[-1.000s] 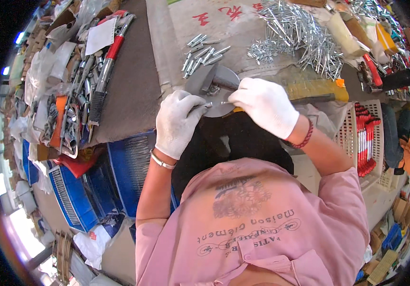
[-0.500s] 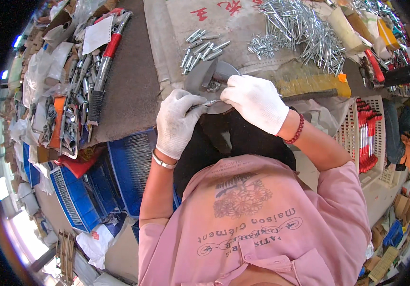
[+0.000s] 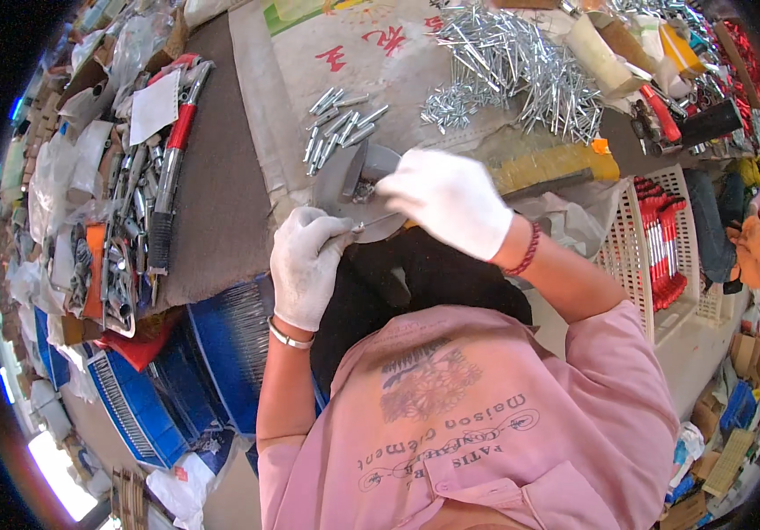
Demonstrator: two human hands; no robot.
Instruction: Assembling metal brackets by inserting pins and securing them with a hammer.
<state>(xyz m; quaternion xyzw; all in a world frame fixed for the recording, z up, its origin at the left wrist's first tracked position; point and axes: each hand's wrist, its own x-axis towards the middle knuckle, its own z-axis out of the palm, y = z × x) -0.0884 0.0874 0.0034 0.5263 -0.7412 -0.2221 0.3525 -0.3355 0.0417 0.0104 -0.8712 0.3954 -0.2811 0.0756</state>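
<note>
My left hand (image 3: 305, 265), in a white knitted glove, pinches a small silvery metal part (image 3: 359, 228) between thumb and fingertips. From there a thin metal rod (image 3: 381, 219) runs to my right hand (image 3: 446, 199), also white-gloved and smeared by motion; its closed fingers appear to grip the rod's far end. Just beyond both hands is a round grey dish (image 3: 331, 185) on the table edge, with small metal bits (image 3: 364, 190) inside. Several short metal cylinders (image 3: 340, 128) lie behind the dish.
A heap of long metal pins (image 3: 521, 71) and a patch of short pins (image 3: 450, 108) cover the back of the table. Assorted tools (image 3: 137, 194) crowd the left. A cream plastic crate (image 3: 684, 221) holds red-handled tools at right; blue bins (image 3: 137, 406) stand lower left.
The view has shifted, so the bench sits further left. My right hand has lifted slightly from the left, and more of the thin rod shows between them. The left hand keeps its pinch.
</note>
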